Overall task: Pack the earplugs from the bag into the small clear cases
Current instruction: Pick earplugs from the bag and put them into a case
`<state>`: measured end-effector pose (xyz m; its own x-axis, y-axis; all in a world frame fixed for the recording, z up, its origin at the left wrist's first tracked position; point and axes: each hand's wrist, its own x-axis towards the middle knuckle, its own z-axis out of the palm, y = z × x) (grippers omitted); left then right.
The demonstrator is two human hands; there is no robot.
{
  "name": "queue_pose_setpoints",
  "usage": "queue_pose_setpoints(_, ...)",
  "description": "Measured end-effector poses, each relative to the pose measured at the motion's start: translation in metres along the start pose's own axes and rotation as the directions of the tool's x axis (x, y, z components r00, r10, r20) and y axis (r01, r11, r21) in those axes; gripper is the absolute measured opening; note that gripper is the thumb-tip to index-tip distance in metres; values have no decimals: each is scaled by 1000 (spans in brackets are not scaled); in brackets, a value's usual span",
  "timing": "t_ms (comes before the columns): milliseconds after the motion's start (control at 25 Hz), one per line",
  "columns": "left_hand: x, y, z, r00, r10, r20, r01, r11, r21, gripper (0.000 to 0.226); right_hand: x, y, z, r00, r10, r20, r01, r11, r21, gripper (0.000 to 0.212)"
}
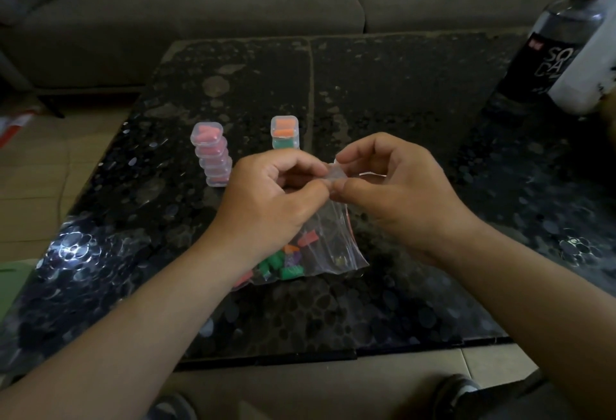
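A clear plastic bag (328,243) hangs above the dark table (400,93), its bottom resting on it with green, orange and pink earplugs (286,263) inside. My left hand (270,199) and my right hand (393,186) both pinch the bag's top edge between thumb and fingers, close together. Behind my left hand stands a leaning stack of small clear cases (213,156) filled with pink earplugs. To its right is a shorter stack (284,133), orange earplugs in the top case and green below.
A dark bottle (546,49) and a white object (590,69) stand at the table's far right. A grey sofa (200,10) runs behind the table. Tiled floor shows on the left, shoes at the bottom.
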<state>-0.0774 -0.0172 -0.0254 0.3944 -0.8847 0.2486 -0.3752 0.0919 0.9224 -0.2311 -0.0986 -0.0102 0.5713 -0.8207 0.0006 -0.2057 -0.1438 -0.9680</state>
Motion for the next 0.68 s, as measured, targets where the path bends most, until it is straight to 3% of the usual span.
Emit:
queue_pose_setpoints(200, 8, -1, -6, 976, -123, -180, 92, 981, -171, 17, -7, -4, 7, 994, -45, 104, 33, 993, 113, 37)
queue_pose_setpoints(680, 8, 0, -8, 938, -340, -70, 316, 919, -237, 20, -7, -1, 13, 997, -71, 36, 75, 990, -116, 34)
